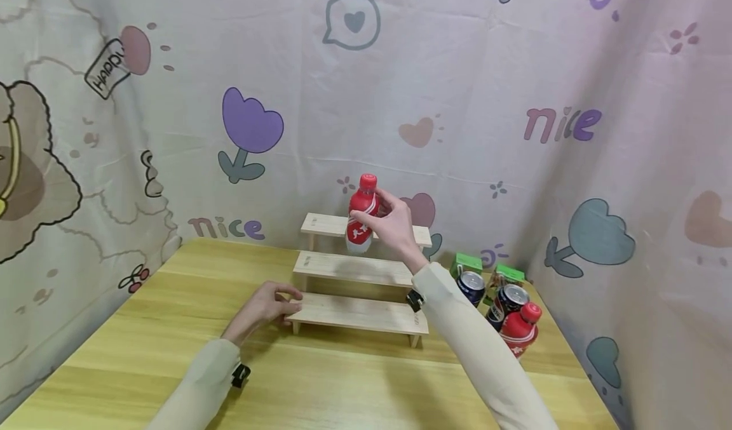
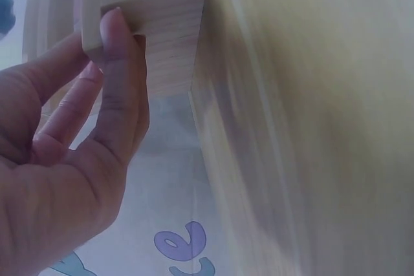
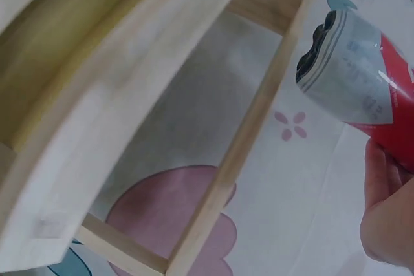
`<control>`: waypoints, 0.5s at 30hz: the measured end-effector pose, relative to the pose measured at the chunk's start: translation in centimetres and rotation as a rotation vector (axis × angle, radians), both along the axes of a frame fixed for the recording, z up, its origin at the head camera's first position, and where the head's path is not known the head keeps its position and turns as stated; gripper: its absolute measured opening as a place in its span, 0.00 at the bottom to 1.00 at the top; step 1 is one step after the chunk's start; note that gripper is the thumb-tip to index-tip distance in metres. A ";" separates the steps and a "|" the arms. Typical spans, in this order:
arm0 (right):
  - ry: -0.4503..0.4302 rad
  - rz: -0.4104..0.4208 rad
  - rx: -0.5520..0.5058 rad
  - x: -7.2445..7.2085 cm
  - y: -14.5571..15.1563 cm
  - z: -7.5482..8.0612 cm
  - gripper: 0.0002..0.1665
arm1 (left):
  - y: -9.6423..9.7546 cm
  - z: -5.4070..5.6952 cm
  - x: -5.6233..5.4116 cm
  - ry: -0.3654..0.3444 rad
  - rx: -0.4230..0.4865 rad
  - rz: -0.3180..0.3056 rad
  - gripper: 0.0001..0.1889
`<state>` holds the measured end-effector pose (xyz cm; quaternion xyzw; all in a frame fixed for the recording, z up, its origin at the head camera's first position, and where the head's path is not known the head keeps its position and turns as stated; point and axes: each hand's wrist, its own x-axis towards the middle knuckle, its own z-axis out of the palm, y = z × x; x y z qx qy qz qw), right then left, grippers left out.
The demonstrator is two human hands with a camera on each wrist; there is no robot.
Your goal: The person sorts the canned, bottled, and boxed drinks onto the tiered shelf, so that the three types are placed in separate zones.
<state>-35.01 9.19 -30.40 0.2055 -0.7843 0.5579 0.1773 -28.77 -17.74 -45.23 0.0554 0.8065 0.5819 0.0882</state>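
Note:
My right hand [image 1: 396,221] grips a red-capped plastic bottle [image 1: 359,227] with a red label and clear base. The bottle is held nearly upright in front of the top step of a three-step wooden display stand [image 1: 354,315]. In the right wrist view the ridged bottom of the bottle [image 3: 362,75] hangs apart from the stand's top frame [image 3: 239,127]. At the left end of the lowest step, my left hand [image 1: 265,306] pinches the board's edge. The left wrist view shows my left hand's fingers [image 2: 119,95] against the wooden end [image 2: 171,27].
Right of the stand, partly behind my right sleeve, are a second red-capped bottle [image 1: 519,329], two dark cans [image 1: 471,285] and two green boxes [image 1: 466,263]. A patterned curtain [image 1: 457,87] hangs behind and beside the wooden table [image 1: 320,392].

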 end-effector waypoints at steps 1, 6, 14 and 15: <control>0.003 0.005 -0.001 -0.2 -0.1 0.2 0.37 | -0.1 0.0 0.0 0.004 0.005 -0.004 0.15; -0.019 0.030 -0.010 -1.2 -0.9 0.6 0.39 | -0.5 0.0 0.2 0.009 -0.002 0.001 0.16; -0.068 0.012 -0.012 -2.8 -1.1 0.6 0.43 | -0.1 0.1 0.3 -0.016 0.012 -0.009 0.17; -0.071 0.010 -0.013 -3.1 -1.2 0.6 0.43 | -0.1 0.0 0.2 -0.016 0.012 -0.005 0.17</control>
